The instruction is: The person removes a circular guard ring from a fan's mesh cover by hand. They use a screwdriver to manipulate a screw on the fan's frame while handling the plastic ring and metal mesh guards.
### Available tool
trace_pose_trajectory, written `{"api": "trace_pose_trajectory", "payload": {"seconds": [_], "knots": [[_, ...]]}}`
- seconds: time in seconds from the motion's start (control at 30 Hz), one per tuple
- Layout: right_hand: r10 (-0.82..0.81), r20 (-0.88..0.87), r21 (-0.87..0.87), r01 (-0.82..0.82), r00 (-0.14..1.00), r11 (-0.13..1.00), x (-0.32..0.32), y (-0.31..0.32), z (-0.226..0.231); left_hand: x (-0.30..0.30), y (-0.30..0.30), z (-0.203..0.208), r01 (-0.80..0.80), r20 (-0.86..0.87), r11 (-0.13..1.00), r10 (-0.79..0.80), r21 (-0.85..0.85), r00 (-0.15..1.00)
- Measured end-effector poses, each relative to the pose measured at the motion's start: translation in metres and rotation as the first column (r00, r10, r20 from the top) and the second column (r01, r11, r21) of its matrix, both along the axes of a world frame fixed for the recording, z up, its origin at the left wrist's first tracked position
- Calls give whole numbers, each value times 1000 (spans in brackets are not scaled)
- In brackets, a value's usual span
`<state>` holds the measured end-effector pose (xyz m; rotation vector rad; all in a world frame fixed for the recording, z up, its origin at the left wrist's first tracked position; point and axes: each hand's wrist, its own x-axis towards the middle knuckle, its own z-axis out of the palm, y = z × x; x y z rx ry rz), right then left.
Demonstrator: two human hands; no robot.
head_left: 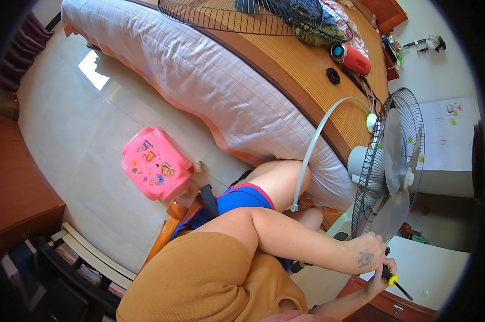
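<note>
A standing fan's rear wire grille point(372, 177) and its translucent grey blades point(395, 155) stand at the right, with the front grille off. My left hand point(367, 252), at the end of a tattooed forearm, is closed by the grille's lower rim; what its fingers hold is hidden. Just below it, my right hand point(386, 268) grips a screwdriver point(390, 277) with a black and yellow handle, its dark shaft pointing down to the right. A pale curved plastic band point(322, 129) arches beside the fan, in neither hand.
On the bed's woven mat point(307, 64) lie a detached wire grille point(242, 24), a black plastic nut point(333, 76), a red cylindrical speaker point(354, 59) and clothes. A pink stool point(156, 163) stands on the tiled floor. Below the fan is a white-topped cabinet point(430, 268).
</note>
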<state>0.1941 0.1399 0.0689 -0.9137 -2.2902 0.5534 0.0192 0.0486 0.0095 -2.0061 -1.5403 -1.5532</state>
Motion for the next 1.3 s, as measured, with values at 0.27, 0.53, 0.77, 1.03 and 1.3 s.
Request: {"api": "trace_pose_trajectory", "payload": {"seconds": [0.27,0.53,0.77,1.03,1.3], "knots": [[72,-87,-122,-83,994,989,-29,-14,-26,-12,-12,0,-11,30,999,12,-31,999],[197,-175,-70,-212,965,975,-43,-12,-39,-20,-15,-1,114,35,993,-116,37,993],[186,-539,228,-70,821,971,-25,20,-59,-114,-27,10,-186,386,841,-30,509,922],[-306,-914,-314,13,266,949,27,69,-89,-274,16,-105,-792,553,592,713,-147,430],[-580,-768,-613,-51,272,788,46,55,-90,-314,27,-110,-852,-41,381,905,-360,423]]}}
